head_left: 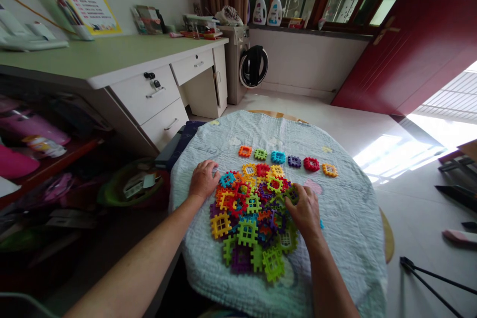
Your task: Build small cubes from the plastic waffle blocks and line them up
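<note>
A heap of colourful plastic interlocking blocks [247, 232], square with notched edges and window-like openings, lies on the cloth-covered round table [346, 238]. My left hand [203, 179] rests at the heap's left edge beside a blue block [227, 179], thumb and fingers apart, holding nothing that shows. At the right side of the heap, my right hand [304, 210] has thumb and forefinger around a green block [292, 195]. Beyond the heap several blocks stand in a spaced row, from an orange block [245, 151] to a yellow-orange block [330, 170]. A small blue piece [322, 224] peeks out beside my right wrist.
A desk [122, 54] with drawers runs along the left wall. Behind the table are a washing machine [234, 64] with its door open and two detergent bottles [275, 10] on the sill. A red door [406, 44] stands at right; a basin [136, 184] sits at lower left.
</note>
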Action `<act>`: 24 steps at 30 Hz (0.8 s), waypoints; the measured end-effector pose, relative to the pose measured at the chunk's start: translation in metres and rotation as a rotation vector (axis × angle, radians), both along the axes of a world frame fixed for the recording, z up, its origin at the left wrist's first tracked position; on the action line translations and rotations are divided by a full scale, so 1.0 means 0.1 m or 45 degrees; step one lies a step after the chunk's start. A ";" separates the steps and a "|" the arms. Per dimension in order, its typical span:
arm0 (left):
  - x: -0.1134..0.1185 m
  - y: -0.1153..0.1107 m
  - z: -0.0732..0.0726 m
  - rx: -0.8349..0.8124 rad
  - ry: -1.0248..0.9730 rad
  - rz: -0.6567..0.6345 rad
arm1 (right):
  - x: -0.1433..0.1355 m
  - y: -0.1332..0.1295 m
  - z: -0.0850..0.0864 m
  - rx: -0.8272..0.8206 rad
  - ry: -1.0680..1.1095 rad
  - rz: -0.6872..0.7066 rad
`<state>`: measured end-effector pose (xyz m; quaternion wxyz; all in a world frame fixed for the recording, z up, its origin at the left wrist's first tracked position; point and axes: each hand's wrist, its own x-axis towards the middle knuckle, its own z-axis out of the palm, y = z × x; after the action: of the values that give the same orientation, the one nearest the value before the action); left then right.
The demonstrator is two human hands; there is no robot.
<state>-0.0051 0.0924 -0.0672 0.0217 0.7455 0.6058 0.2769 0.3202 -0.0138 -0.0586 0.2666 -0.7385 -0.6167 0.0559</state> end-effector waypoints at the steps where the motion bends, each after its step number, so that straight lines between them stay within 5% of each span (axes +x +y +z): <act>1: 0.00 0.00 0.00 -0.004 0.001 0.005 | 0.01 0.00 0.00 0.014 -0.004 -0.030; 5: 0.01 0.00 0.00 -0.014 0.007 0.020 | -0.08 -0.07 0.14 0.090 0.018 -0.078; 10: 0.00 0.00 0.00 -0.011 0.018 0.011 | -0.44 -0.24 0.56 -0.146 0.126 0.540; 13: 0.00 0.00 0.00 -0.007 0.016 0.006 | -0.63 -0.34 0.69 -0.326 0.121 0.742; 24: 0.00 -0.01 -0.01 0.011 0.022 0.006 | -0.93 -0.48 0.65 -0.322 -0.056 0.773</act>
<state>-0.0052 0.0915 -0.0677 0.0125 0.7464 0.6067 0.2731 0.2276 -0.0619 0.0067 0.1305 -0.5491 -0.8026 0.1929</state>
